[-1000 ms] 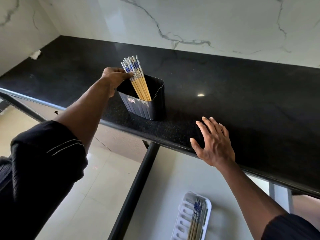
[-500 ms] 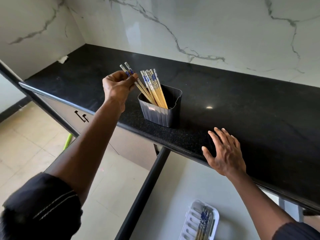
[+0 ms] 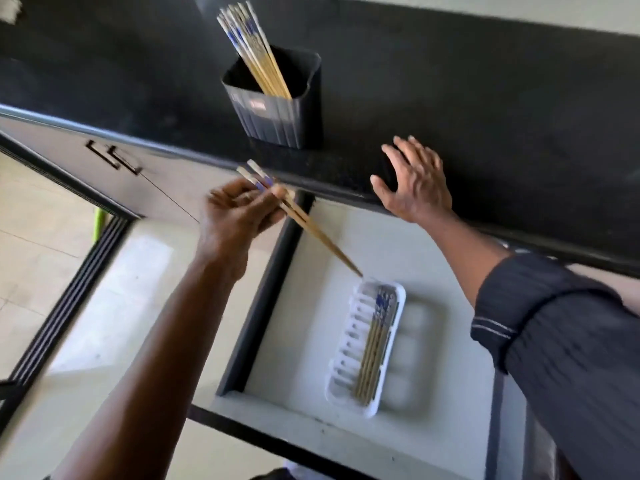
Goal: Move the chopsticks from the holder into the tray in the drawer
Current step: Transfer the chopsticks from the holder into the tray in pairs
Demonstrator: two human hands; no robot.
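Two chopsticks (image 3: 304, 223) are pinched in the left hand (image 3: 239, 216), fingers closed around their patterned ends, slanting down so the tips hover just above the far end of the white tray (image 3: 398, 296). That tray lies in the open drawer (image 3: 311, 344) below both hands and already has several chopsticks lying along it. Beyond the left hand, the dark holder (image 3: 277, 112) stands on the black table (image 3: 485, 116) with more chopsticks inside. Spread open, the right hand (image 3: 415, 185) rests flat on the table edge, gripping nothing.
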